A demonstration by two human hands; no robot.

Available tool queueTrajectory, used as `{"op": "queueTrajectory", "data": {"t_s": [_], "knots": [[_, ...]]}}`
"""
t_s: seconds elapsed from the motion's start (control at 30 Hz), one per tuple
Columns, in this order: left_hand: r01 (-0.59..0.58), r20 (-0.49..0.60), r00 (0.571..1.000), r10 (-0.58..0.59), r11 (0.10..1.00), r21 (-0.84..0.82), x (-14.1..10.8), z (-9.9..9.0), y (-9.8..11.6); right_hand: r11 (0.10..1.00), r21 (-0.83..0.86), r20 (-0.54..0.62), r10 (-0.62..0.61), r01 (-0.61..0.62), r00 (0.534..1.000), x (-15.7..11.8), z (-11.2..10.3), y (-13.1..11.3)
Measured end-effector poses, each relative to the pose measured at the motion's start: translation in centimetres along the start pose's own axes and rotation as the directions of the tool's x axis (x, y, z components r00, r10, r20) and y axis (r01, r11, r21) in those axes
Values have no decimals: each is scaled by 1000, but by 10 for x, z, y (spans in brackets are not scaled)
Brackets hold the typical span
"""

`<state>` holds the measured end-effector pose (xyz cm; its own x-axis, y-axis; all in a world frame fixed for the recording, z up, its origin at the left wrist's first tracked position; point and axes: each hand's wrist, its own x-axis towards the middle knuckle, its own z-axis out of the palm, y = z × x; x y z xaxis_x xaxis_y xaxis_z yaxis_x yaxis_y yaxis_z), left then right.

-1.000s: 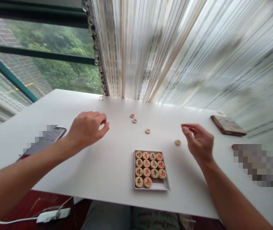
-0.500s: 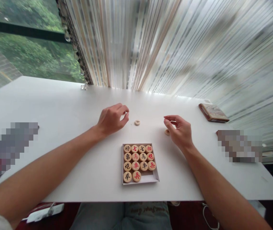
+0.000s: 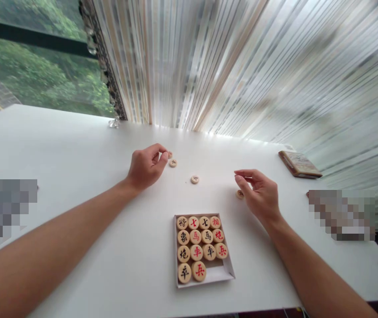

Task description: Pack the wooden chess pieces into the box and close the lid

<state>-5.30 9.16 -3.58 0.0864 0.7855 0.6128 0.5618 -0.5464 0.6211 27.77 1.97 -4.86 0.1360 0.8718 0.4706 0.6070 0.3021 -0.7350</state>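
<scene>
A shallow white box (image 3: 205, 282) on the table holds several round wooden pieces with red or black characters, and its front right corner is bare. My left hand (image 3: 149, 165) pinches at a red-marked piece (image 3: 170, 155) beyond the box. Just beside its fingertips lies a black-marked piece (image 3: 173, 163). Another loose piece (image 3: 194, 179) sits between my hands. On the right, my right hand (image 3: 258, 190) hovers with thumb and fingers apart, nothing visible between them. Beneath it a further piece (image 3: 239, 194) is partly hidden.
The white table (image 3: 109, 265) reaches a striped curtain (image 3: 182, 66) at the back. A brown box (image 3: 299, 164) lies at the right, with a blurred-out object (image 3: 341, 214) nearer. Another blurred-out object (image 3: 3, 212) is at the left. A clear crystal ornament (image 3: 113, 123) stands by the curtain.
My left hand has moved slightly left and closed at a red-marked piece; two pieces now show by its fingertips. The view has tilted, so the box appears lower. My right hand stays near its piece.
</scene>
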Motion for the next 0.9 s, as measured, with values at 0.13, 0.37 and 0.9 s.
{"op": "queueTrajectory", "data": {"t_s": [0.13, 0.37, 0.9], "knots": [[99, -67, 993, -102, 994, -48, 6, -1, -7, 1000, 1, -39, 5, -5, 999, 1, 2, -4], [2, 62, 998, -5, 999, 49, 4, 2, -6, 993, -104, 248, -34, 61, 968, 19, 9, -39], [-270, 286, 932, 223, 954, 134, -5, 6, 1, 964, -124, 494, -146, 235, 857, 27, 61, -40]]}}
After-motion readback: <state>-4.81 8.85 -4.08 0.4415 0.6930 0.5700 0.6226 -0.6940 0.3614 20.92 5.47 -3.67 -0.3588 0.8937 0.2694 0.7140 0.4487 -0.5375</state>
